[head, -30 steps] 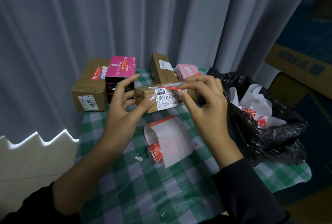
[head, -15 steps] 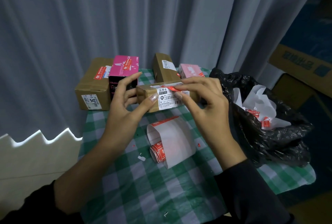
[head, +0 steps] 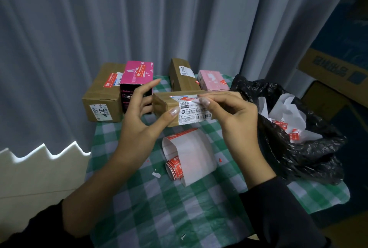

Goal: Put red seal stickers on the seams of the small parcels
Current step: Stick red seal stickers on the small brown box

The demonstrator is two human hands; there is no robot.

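Fingers [head: 147, 88] of the left hand [head: 139, 124] reach behind the left end of one small brown parcel [head: 165, 106] while the thumb presses its front face, so the parcel is gripped and held up over the green checked tablecloth [head: 159, 208]. Behind and left of those fingers sit one large brown carton [head: 101, 98] and one magenta box [head: 137, 74], each with a red sticker on top. Below the held parcel lies one sticker roll [head: 175, 168] with its white backing strip [head: 191, 152] looped over it. Along the parcel's top edge, beside the white address label, lies one red seal sticker [head: 187, 98]. The right hand [head: 237, 116] has its fingers curled, and the thumb and forefinger tips pinch the sticker's right end. Beyond these fingertips stand one upright brown box [head: 179, 78] and one pale pink box [head: 213, 80], making five parcels in all. Right of the right hand slumps one black bag [head: 298, 148] holding crumpled white paper and a few red stickers.
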